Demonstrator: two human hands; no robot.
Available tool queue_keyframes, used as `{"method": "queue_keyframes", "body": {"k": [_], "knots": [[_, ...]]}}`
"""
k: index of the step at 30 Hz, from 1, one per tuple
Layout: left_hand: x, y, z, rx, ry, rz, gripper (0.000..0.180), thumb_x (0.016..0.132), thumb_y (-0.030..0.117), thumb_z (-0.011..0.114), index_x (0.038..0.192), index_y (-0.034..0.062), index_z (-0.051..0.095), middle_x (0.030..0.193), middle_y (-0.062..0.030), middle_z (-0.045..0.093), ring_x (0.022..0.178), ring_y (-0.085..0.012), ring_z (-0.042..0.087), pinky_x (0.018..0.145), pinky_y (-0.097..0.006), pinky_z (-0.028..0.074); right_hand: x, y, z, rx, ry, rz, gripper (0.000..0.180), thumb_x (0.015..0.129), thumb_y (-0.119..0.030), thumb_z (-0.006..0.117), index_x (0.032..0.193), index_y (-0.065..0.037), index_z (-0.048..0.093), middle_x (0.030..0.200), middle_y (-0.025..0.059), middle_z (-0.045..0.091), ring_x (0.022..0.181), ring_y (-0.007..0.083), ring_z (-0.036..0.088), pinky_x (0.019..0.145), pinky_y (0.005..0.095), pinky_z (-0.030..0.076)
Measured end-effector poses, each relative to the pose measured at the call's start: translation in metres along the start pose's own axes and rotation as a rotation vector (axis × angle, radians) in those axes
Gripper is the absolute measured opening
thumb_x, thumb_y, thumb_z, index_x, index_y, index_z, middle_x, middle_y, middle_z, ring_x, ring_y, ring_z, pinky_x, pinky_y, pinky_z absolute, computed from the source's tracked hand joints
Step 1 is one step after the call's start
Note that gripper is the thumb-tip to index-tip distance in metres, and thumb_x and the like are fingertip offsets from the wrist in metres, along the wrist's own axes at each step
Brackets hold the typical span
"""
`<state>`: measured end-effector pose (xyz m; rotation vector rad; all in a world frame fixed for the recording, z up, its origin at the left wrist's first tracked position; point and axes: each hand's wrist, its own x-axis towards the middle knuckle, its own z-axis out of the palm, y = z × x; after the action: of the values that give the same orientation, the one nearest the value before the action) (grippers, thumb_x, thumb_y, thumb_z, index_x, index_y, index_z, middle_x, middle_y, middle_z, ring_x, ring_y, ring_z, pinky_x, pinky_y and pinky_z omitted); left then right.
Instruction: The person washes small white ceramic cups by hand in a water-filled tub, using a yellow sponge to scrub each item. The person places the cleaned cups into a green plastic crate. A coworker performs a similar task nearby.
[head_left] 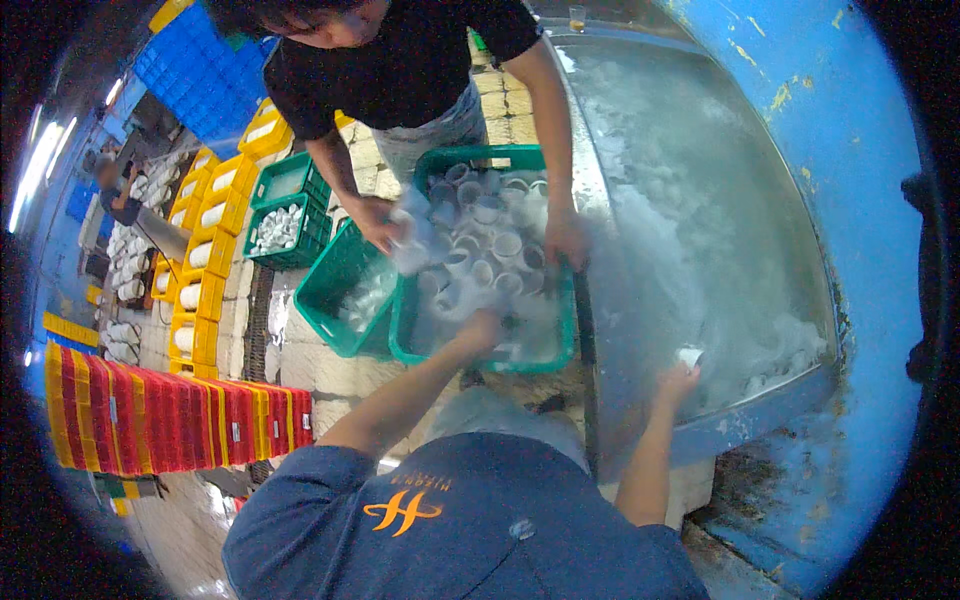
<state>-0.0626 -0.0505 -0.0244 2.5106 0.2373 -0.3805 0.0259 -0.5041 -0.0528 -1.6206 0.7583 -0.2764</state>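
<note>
A green crate [568,325] stands before me, full of white cup-shaped pieces [507,245], several with round mouths facing up. Over its near side is my left hand [481,331]; blur and mist hide its fingers and whatever may be in them. To the right, at the near rim of a metal tank [655,430] with cloudy, foaming liquid, my right hand [678,380] grips a small white piece [689,355], probably another cup. Across the crate a co-worker in a black shirt reaches in: one hand [378,224] is by blurred white pieces, the other hand [567,240] at the crate's right side.
Left of the crate leans another green crate [335,340] with some white material inside. Farther back are stacked green crates [290,255] and yellow crates [205,290] with white rolls. Red and yellow crates [180,410] form a stack at left. A blue wall [860,150] borders the tank.
</note>
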Motion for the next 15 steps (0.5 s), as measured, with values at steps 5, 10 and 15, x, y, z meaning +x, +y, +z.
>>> {"method": "queue_keyframes", "body": {"k": [5,10,15], "knots": [[0.021,0.000,0.016,-0.041,0.023,-0.110,0.045,0.088,0.018,0.058,0.131,0.0077,0.056,0.113,-0.0205,0.066,0.086,-0.0337,0.068,0.072,-0.046,0.055,0.060,0.068,0.000,-0.289,0.158,-0.108,0.037,0.100,-0.013,0.052,0.135,0.000,0.050,0.103,0.0166,0.063,0.093,0.0286,0.065,0.078,0.0379,0.054],[0.044,-0.020,0.058,-0.043,-0.336,0.040,0.045,0.092,0.029,0.054,0.132,0.0070,0.055,0.120,-0.0197,0.062,0.090,-0.0303,0.066,0.076,-0.045,0.053,0.060,0.077,-0.001,-0.863,-0.132,-0.267,0.047,0.092,-0.009,0.056,0.137,0.003,0.049,0.123,0.0266,0.061,0.114,0.0423,0.059,0.098,0.0486,0.047],[0.034,-0.031,0.065,-0.603,-0.402,-0.004,0.054,0.091,0.024,0.058,0.141,0.0045,0.050,0.131,-0.0199,0.060,0.111,-0.0286,0.062,0.095,-0.047,0.047,0.007,0.021,-0.015,-1.088,-0.247,-0.169,0.054,0.087,-0.010,0.063,0.137,0.002,0.049,0.119,0.0264,0.064,0.113,0.0438,0.061,0.096,0.0506,0.048]]}}
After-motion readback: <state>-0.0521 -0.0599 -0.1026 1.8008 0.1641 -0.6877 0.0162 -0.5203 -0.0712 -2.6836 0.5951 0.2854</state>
